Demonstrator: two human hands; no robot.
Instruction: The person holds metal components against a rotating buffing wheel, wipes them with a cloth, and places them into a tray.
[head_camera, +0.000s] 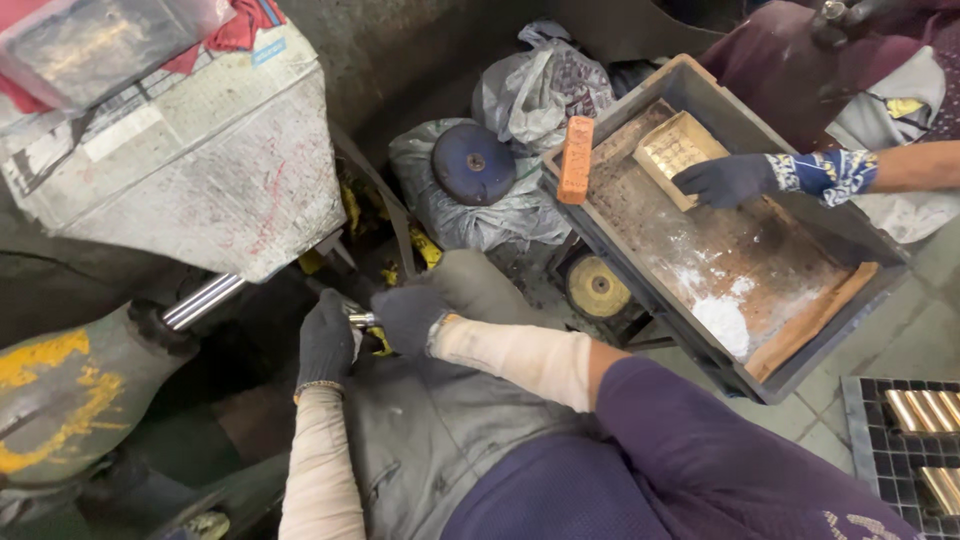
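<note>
I see matt dark knit gloves on my left hand (326, 340) and right hand (408, 316), pinching a small shiny metal piece (360, 320); beside it, a polished steel rod (203, 300).

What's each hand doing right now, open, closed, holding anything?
Left hand: closed, gloved, on one end of a small metal part.
Right hand: closed, gloved, gripping the other end of the same part.

Your 2 hands, left hand (326, 340) and right hand (408, 316), met on a small metal piece (360, 320) below the machine block (200, 170), while right of you a co-worker's hand (727, 180) rested in the tray (800, 350).
</note>
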